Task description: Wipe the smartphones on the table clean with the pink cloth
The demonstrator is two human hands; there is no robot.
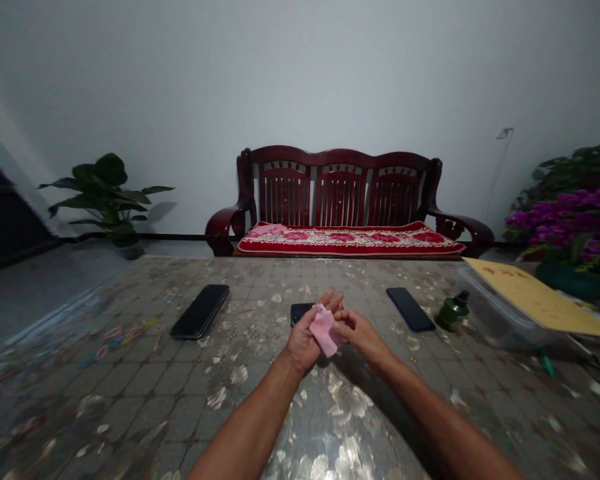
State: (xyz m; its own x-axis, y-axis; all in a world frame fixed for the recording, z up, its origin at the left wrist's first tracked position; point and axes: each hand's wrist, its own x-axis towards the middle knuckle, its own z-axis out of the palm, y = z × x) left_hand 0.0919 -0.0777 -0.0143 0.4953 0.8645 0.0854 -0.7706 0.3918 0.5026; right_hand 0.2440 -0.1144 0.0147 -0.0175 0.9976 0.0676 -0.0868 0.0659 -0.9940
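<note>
A small pink cloth [324,331] lies across the palm of my left hand [303,340], which is turned up with its thumb against the cloth and its fingertips stretched past it. At the cloth's right edge, my right hand [355,330] has its thumb and fingers pinched together on it. Just behind my left hand a dark phone [299,312] rests on the table, partly hidden by that hand. Both hands are held over the middle of the patterned tabletop [260,400].
A black phone [200,312] lies to the left, a dark blue phone [411,309] to the right. Beside that stand a green bottle [453,311] and a clear plastic box [500,313] under a yellow envelope [545,297]. Colourful scissors-like items [123,335] lie left. Behind is a wooden bench [340,193].
</note>
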